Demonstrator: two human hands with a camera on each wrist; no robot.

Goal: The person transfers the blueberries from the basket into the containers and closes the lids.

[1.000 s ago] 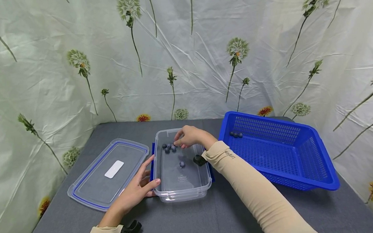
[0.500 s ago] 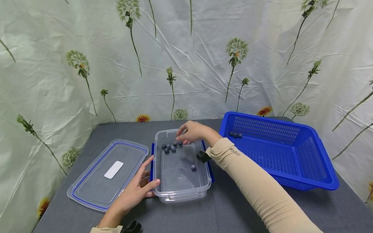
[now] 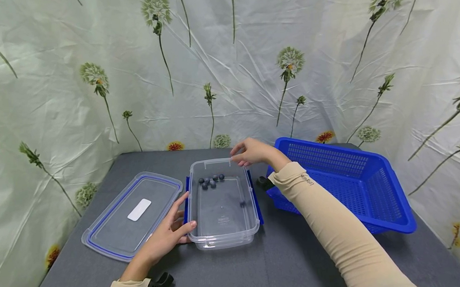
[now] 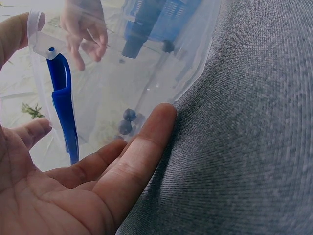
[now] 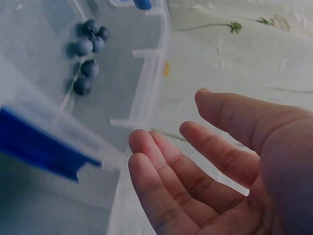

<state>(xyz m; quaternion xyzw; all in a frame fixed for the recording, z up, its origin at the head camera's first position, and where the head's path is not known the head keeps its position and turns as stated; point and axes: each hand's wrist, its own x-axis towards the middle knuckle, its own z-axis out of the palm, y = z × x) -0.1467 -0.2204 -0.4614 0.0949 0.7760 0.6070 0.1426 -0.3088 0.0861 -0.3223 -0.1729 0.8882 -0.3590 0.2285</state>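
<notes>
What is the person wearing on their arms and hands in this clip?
Both arms are covered by snug beige sleeves down to the wrists; the right sleeve bears small dark lettering near the wrist. A black camera mount sits at the left wrist. The left hand and the right hand are bare, with no gloves or rings visible.

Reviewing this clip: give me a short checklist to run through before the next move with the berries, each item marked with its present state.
1. Left hand braces the clear container: ok.
2. Right hand empty, fingers relaxed, per the right wrist view: ok.
3. Berries lie inside the container, clustered at its far end, one apart near the right wall: ok.
4. Lid off, lying left of the container: ok.
5. Blue basket within reach on the right: ok.
6. Berries left in the basket: cannot tell, the arm covers that corner.
</notes>
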